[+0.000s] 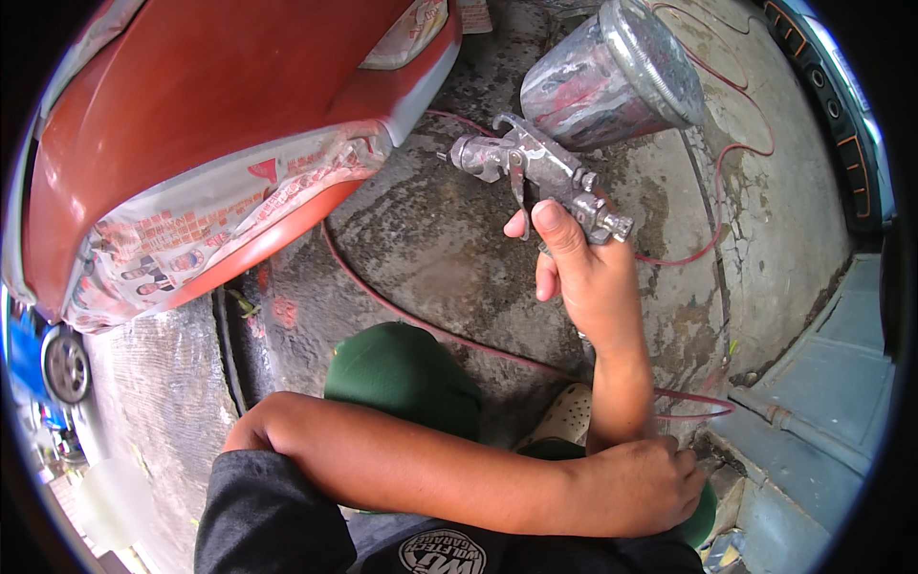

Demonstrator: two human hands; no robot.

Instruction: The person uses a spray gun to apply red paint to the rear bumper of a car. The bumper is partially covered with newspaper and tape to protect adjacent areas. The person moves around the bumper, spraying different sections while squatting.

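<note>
The metal cup (579,100) on my spray gun (540,165) was streaked with grey, white and dull red paint, and its ribbed lid (660,62) covered the wide end, so I could not tell what was inside. The cup leaned, lid end toward the upper right, above the gun's body. I held the gun up over the stained concrete floor (430,258), to the right of the red car panel (239,86) and apart from it. My right hand (593,277) had its fingers closed round the handle, the thumb raised against the back of the gun, and a fingertip (515,224) showed beside the trigger (517,182); whether it pressed, I could not tell. That forearm rose steeply from my lap. My left arm (411,469) lay bent across my body, its elbow out to the left and the left hand (626,488) in front of my right forearm, back up, fingers curled; its palm was hidden, so I could not tell if it gripped anything. The gun's long axis slanted from the knobs (612,227) at lower right to the nozzle (459,153) at upper left, pointing toward the panel, partly masked with newspaper (220,210).
</note>
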